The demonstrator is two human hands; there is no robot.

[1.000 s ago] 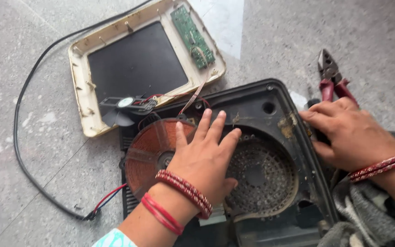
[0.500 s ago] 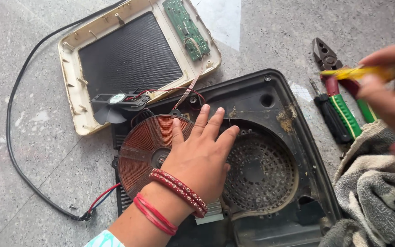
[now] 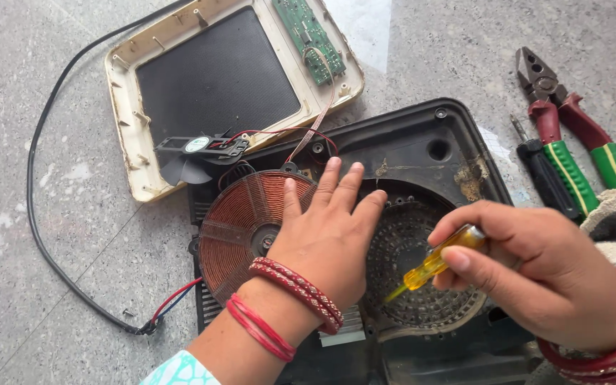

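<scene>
My right hand [image 3: 550,278] has its grip clenched on the yellow-handled screwdriver [image 3: 433,262] at centre right, its long axis slanting down-left toward the perforated fan grille [image 3: 422,285] beneath, while my left hand [image 3: 329,235] lies flat, released, across the copper coil [image 3: 240,221].

Round coil of glossy reddish copper wire [image 3: 240,224], finely ribbed. Black matt plastic base shell [image 3: 422,146], dusty, with a rusty brown crust at its right edge. Cream plastic top frame [image 3: 126,135], yellowed, around a dark matt glass panel [image 3: 215,78]. Translucent yellow plastic screwdriver [image 3: 433,262], glossy. Pliers with dull grey metal head [image 3: 536,75] and red-green rubbery grips. Speckled grey stone floor [image 3: 65,314], smooth.
</scene>
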